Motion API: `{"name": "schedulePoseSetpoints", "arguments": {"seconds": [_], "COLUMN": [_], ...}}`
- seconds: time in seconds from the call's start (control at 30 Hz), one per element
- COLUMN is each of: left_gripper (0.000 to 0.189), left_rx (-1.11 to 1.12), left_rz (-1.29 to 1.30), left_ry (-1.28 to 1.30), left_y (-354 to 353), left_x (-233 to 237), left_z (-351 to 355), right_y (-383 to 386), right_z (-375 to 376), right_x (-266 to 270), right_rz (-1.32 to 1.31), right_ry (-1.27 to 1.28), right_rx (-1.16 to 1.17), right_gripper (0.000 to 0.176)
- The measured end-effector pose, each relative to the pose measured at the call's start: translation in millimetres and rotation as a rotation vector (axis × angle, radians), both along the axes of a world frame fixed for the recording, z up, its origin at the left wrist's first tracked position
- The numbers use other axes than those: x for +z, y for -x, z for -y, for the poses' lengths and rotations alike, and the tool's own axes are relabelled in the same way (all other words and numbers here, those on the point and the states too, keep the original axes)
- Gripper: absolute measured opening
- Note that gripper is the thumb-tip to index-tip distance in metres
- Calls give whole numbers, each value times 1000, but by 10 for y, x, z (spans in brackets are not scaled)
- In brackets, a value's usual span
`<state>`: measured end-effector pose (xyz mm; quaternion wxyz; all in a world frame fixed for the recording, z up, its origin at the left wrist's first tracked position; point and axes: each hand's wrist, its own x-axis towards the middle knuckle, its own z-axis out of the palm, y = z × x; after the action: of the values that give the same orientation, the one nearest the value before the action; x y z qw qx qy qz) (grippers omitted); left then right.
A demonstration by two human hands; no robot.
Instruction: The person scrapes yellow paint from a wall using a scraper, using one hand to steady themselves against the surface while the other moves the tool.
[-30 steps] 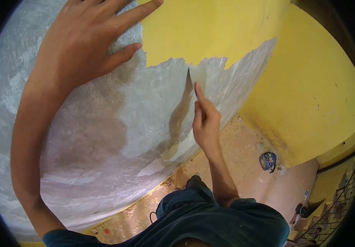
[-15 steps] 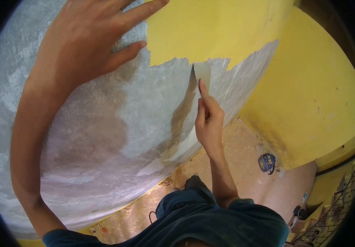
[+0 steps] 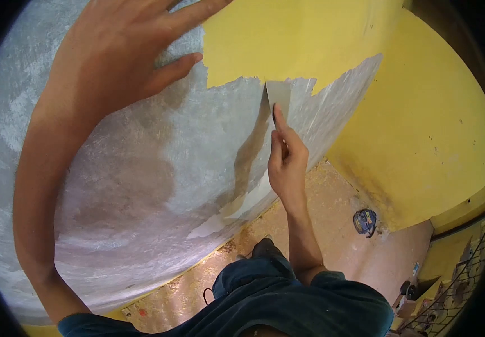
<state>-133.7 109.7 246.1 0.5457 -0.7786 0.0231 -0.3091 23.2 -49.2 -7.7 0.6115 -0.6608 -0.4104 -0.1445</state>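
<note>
My right hand (image 3: 289,163) grips a scraper (image 3: 278,93), its index finger stretched along the blade. The flat metal blade touches the wall at the ragged lower edge of the yellow paint (image 3: 298,39). Below that edge the wall surface (image 3: 197,151) is bare, grey and streaky. My left hand (image 3: 119,50) rests against the wall at upper left, fingers spread, its thumb beside the left border of the yellow paint. The tips of some left fingers lie beyond the top of the view. The scraper's handle is hidden inside my right hand.
A yellow side wall (image 3: 422,123) meets the work wall on the right. On the floor (image 3: 338,219) lies a dark blue bag (image 3: 364,222). At lower right are a metal grille (image 3: 459,286) and an open cardboard box (image 3: 425,289). My shoe (image 3: 264,247) stands close to the wall's base.
The scraper and my right hand have shifted slightly upward, its blade edge pushing a little into the yellow paint's border. My left hand stays in place on the wall.
</note>
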Motion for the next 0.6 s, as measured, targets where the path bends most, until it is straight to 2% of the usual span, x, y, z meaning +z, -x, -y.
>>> {"name": "schedulePoseSetpoints", "arguments": {"seconds": [0.07, 0.1, 0.17, 0.27, 0.4, 0.47, 0.5, 0.57, 0.6], "left_gripper": [71, 71, 71, 71, 70, 70, 70, 70, 70], "left_rx": [94, 91, 12, 13, 75, 82, 87, 9, 3], "left_rz": [-171, -167, 7, -14, 1, -190, -190, -21, -24], "left_ry": [200, 197, -15, 55, 60, 264, 265, 33, 33], "left_y": [88, 55, -30, -23, 6, 80, 68, -13, -32], "left_x": [125, 91, -18, -3, 34, 140, 113, 6, -21], "left_z": [121, 82, -43, -12, 100, 141, 100, -27, -51], "right_y": [-4, 31, 118, -7, 66, 117, 82, -6, 27], "right_z": [-4, 17, 61, 9, 39, 46, 20, -2, 29], "right_x": [20, -14, -129, 56, 2, -80, -22, 130, 89], "right_rz": [28, 32, -52, 2, 38, -36, -36, -55, -58], "right_ry": [-27, -29, 50, 4, 25, 52, 52, -1, -1], "right_rx": [12, 9, 59, 0, -7, 17, 22, 10, 4], "right_gripper": [62, 62, 61, 61, 61, 60, 60, 59, 59]}}
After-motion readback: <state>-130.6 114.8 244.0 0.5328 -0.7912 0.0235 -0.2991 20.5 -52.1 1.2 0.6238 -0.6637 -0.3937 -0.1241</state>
